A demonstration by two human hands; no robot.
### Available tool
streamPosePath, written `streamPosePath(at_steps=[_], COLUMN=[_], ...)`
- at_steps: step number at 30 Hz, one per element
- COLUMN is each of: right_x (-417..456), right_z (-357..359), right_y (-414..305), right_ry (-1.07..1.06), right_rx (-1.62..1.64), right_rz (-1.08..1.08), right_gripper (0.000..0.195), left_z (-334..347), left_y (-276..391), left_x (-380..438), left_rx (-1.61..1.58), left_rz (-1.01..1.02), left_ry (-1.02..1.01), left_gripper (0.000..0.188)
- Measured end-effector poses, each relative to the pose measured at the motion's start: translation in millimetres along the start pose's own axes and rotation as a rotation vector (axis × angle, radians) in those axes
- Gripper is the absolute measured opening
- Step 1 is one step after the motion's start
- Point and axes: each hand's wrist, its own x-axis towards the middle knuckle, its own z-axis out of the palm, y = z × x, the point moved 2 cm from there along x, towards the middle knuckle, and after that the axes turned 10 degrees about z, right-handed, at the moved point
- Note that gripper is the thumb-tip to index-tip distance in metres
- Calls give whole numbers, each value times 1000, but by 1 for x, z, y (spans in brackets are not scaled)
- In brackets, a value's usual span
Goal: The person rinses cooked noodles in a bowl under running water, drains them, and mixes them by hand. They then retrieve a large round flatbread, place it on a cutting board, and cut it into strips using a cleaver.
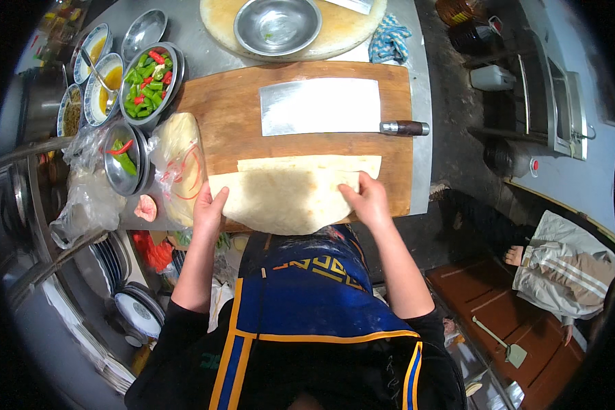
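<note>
My left hand [210,207] and my right hand [367,200] pinch the two ends of a large thin flatbread sheet [282,200], thumbs on top. It hangs over the near edge of a wooden cutting board [225,118], its lower edge curved. Just behind it, another pale flatbread piece [307,162] with a straight edge lies on the board, partly covered. Farther back rests a wide cleaver [318,107], its dark handle [405,128] pointing right past the board's edge.
At left stand a metal bowl of chopped peppers [148,84], a blue-rimmed bowl [105,92] and bagged dough-coloured food [179,169]. An empty metal bowl [278,28] sits on a round board [215,25], beside a blue cloth [389,41]. Another person [564,271] is at lower right.
</note>
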Motion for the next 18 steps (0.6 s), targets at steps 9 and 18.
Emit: streamPosePath(at_steps=[9,18], right_x=[12,23], right_z=[-43,-48], right_y=[22,22], right_ry=[104,182], right_rx=[-90,-108], right_rz=[13,-113], right_gripper=[22,19], left_z=[31,34], left_y=[-18,4], left_x=[10,19], left_rx=[477,771], left_rz=[271,202], left_ry=[-108,-110], left_gripper=[43,33])
